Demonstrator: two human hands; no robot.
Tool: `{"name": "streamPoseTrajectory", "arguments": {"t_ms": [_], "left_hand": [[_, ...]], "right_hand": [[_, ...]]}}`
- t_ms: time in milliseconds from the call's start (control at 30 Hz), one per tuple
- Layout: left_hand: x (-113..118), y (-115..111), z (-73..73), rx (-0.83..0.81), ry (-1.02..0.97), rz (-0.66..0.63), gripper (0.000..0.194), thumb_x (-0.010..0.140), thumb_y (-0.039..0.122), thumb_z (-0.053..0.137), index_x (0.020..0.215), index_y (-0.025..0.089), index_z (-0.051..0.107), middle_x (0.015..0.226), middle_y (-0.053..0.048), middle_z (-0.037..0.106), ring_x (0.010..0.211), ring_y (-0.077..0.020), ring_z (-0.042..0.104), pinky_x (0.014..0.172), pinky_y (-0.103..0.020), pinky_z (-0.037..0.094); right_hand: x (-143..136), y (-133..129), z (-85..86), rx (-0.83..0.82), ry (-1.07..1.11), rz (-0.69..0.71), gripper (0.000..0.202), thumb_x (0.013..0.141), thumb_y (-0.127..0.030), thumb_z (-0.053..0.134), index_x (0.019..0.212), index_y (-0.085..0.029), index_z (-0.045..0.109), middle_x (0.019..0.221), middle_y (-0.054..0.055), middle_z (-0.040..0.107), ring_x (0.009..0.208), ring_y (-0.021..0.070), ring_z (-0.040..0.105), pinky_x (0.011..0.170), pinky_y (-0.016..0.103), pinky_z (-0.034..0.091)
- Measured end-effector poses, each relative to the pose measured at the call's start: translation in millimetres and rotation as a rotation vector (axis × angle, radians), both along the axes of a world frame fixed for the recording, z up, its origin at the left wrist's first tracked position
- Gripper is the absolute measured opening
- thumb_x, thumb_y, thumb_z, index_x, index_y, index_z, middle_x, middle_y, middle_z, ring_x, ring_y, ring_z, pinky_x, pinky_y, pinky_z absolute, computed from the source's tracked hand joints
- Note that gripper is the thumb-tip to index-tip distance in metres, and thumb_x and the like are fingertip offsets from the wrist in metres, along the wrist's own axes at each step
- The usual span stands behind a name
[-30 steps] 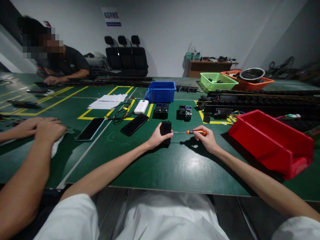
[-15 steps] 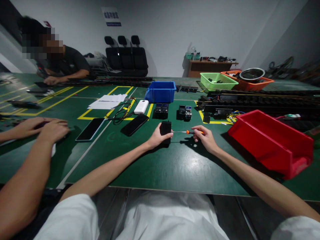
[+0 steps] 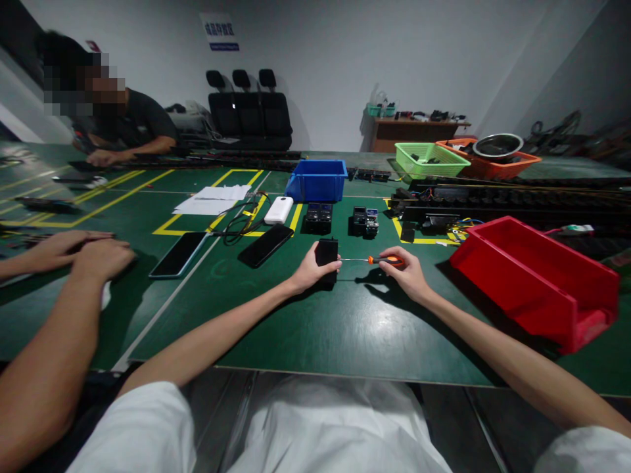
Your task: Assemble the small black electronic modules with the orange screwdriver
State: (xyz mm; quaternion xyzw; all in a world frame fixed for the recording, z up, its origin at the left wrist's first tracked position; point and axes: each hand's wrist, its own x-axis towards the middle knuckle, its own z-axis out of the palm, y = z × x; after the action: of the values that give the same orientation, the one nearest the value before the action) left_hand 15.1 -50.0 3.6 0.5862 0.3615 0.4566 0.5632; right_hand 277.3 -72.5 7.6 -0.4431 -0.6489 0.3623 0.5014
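My left hand (image 3: 310, 269) grips a black rectangular box-shaped part (image 3: 327, 253), with the thumb across its near face. From the right, my right hand (image 3: 407, 270) holds a screwdriver (image 3: 387, 261) with an orange and black handle, its fingers closed around that handle. The thin metal shaft lies level and its tip meets the right side of the black part, close to my left thumb. Just beyond the part stand small black modules (image 3: 318, 218), and a second group of modules (image 3: 363, 221) sits to their right.
A red bin (image 3: 532, 282) stands at the right, a blue bin (image 3: 317, 180) behind the modules. Two phones, a black one (image 3: 266, 246) and a light-edged one (image 3: 178, 255), lie left beside a white power bank (image 3: 279, 210). A co-worker's hands (image 3: 93, 256) rest at far left.
The fingers of my right hand have shifted on the screwdriver handle, showing more of its orange and black grip. My left hand and the black part stay where they were.
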Motion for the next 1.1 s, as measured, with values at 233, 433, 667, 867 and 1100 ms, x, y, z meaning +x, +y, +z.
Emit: {"name": "streamPoseTrajectory", "arguments": {"t_ms": [233, 433, 667, 867, 1100], "left_hand": [[0.3, -1.3, 2.8, -0.005, 0.000, 0.002, 0.058, 0.068, 0.040, 0.080, 0.109, 0.016, 0.045, 0.101, -0.008, 0.065, 0.074, -0.0139, 0.067, 0.073, -0.033, 0.056], [-0.1, 0.1, 0.5, 0.003, -0.005, -0.009, 0.057, 0.070, 0.039, 0.079, 0.110, 0.016, 0.045, 0.103, -0.009, 0.065, 0.075, -0.0141, 0.067, 0.074, -0.034, 0.057], [-0.3, 0.8, -0.6, -0.005, 0.002, 0.003, 0.058, 0.069, 0.039, 0.079, 0.110, 0.016, 0.045, 0.104, -0.009, 0.065, 0.074, -0.0138, 0.067, 0.074, -0.034, 0.057], [-0.5, 0.5, 0.9, -0.008, 0.003, -0.008, 0.058, 0.069, 0.039, 0.079, 0.110, 0.016, 0.045, 0.104, -0.009, 0.065, 0.074, -0.0143, 0.067, 0.073, -0.035, 0.057], [-0.3, 1.0, 0.6, 0.010, -0.011, 0.000, 0.055, 0.071, 0.038, 0.078, 0.110, 0.016, 0.045, 0.104, -0.009, 0.064, 0.074, -0.0141, 0.067, 0.073, -0.035, 0.057]], "right_hand": [[-1.2, 1.6, -2.2, -0.072, 0.003, -0.023, 0.031, 0.080, -0.049, 0.066, 0.088, -0.019, 0.063, 0.068, 0.000, 0.060, 0.057, 0.0124, 0.054, 0.053, 0.025, 0.046], [-0.7, -1.6, 2.7, 0.052, -0.034, -0.056, 0.030, 0.073, -0.039, 0.076, 0.092, -0.020, 0.062, 0.088, 0.002, 0.064, 0.074, 0.0151, 0.061, 0.068, 0.028, 0.051], [-1.1, 2.1, -2.7, -0.085, 0.027, 0.020, 0.032, 0.080, -0.047, 0.066, 0.098, -0.021, 0.062, 0.078, 0.001, 0.062, 0.061, 0.0131, 0.057, 0.052, 0.025, 0.047], [-2.2, 2.1, -3.7, -0.082, 0.023, -0.025, 0.034, 0.078, -0.048, 0.069, 0.096, -0.020, 0.061, 0.073, 0.000, 0.061, 0.055, 0.0111, 0.053, 0.048, 0.024, 0.043], [-3.5, -2.7, 1.5, 0.098, -0.062, -0.115, 0.029, 0.074, -0.042, 0.075, 0.085, -0.021, 0.059, 0.083, 0.002, 0.062, 0.075, 0.0165, 0.060, 0.070, 0.031, 0.051]]}}
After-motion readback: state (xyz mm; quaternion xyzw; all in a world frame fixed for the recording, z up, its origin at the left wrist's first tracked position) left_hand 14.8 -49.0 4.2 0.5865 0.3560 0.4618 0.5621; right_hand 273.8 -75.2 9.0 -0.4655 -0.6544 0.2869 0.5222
